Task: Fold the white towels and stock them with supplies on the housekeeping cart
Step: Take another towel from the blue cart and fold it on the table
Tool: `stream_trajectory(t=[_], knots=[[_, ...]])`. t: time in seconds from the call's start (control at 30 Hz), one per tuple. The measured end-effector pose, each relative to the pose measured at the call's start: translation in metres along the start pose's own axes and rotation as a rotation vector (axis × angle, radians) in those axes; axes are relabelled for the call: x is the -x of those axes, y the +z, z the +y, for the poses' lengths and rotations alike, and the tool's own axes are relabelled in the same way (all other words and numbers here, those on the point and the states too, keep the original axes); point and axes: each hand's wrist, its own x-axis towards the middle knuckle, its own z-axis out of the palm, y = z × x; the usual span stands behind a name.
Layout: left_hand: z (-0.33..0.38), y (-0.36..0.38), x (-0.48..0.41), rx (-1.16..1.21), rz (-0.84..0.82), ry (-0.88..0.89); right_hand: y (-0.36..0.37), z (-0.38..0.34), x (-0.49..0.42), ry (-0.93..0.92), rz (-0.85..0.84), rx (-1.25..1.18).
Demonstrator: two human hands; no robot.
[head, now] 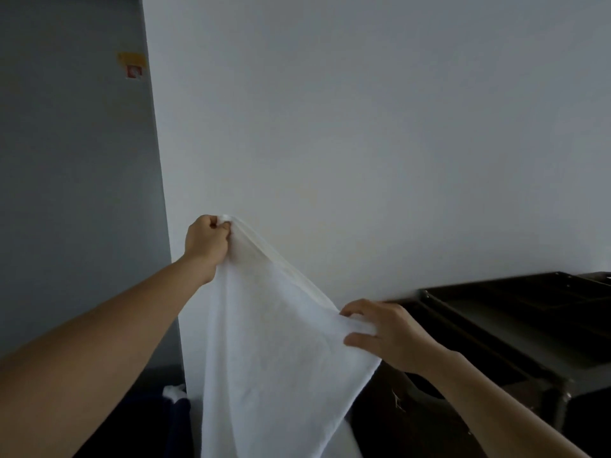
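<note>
A white towel (271,352) hangs in the air in front of a pale wall, its lower part running out of the bottom of the view. My left hand (206,246) grips its upper corner, raised at centre left. Lower and to the right, my right hand (386,332) pinches the towel's upper edge between thumb and fingers. The top edge slopes down from left to right between the two hands. The dark housekeeping cart (515,319) stands at the right, its top tray just behind my right hand.
A wall corner (162,193) runs down the left, with a grey wall beside it bearing a small yellow and red sticker (134,66). A bit of white cloth (173,393) lies on something dark blue at the bottom, left of the towel.
</note>
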Motion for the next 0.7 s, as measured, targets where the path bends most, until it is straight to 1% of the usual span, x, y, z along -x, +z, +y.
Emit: stream_trajectory(t=[0.1, 0.2, 0.33, 0.43, 0.5, 0.53, 0.6, 0.7], knots=[[-0.004, 0.001, 0.004, -0.002, -0.006, -0.007, 0.01, 0.003, 0.01, 0.002, -0.005, 0.022], [-0.008, 0.0, 0.005, -0.012, -0.007, -0.017, 0.017, 0.005, 0.018, -0.026, -0.058, 0.059], [-0.017, -0.002, 0.007, -0.008, -0.022, -0.02, 0.015, 0.002, 0.022, 0.1, -0.128, 0.006], [-0.022, -0.007, 0.005, -0.018, -0.029, -0.018, 0.011, 0.002, 0.024, 0.139, -0.262, 0.155], [-0.025, -0.01, 0.005, -0.034, -0.029, -0.009, 0.009, 0.002, 0.026, 0.153, -0.345, 0.187], [-0.027, -0.011, 0.005, -0.039, -0.029, -0.002, 0.006, 0.003, 0.026, 0.167, -0.354, 0.161], [-0.032, -0.015, 0.005, -0.049, -0.03, -0.002, 0.0, 0.004, 0.025, 0.209, -0.321, 0.075], [-0.043, -0.027, 0.003, -0.069, -0.06, -0.044, -0.007, 0.006, 0.018, 0.309, -0.296, -0.159]])
